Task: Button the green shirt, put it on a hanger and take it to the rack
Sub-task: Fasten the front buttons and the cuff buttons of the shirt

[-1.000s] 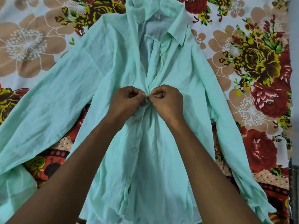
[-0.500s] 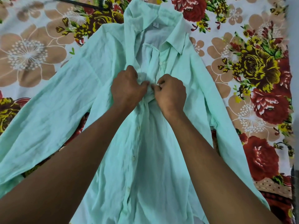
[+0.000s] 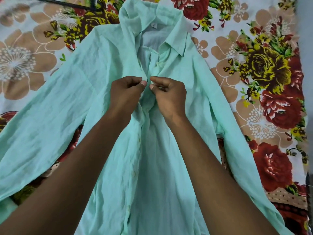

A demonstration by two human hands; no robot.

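Note:
The pale green shirt (image 3: 94,92) lies face up on a flowered bedsheet (image 3: 264,68), collar at the top and sleeves spread to both sides. Its lower front is closed, with buttons showing down the placket; the chest above my hands gapes. My left hand (image 3: 124,94) pinches the left front edge at chest height. My right hand (image 3: 169,95) pinches the right front edge just across from it, fingertips nearly touching. A dark hanger (image 3: 64,3) pokes in at the top left, mostly cut off.
The bedsheet covers the whole surface, with red, yellow and beige flowers. A grey strip (image 3: 306,48) runs along the right edge of the view. Both my forearms cross the lower shirt.
Both hands have moved up the placket from the middle of the shirt to the chest and now pinch the two edges there. The view has tilted up, bringing the hanger into sight.

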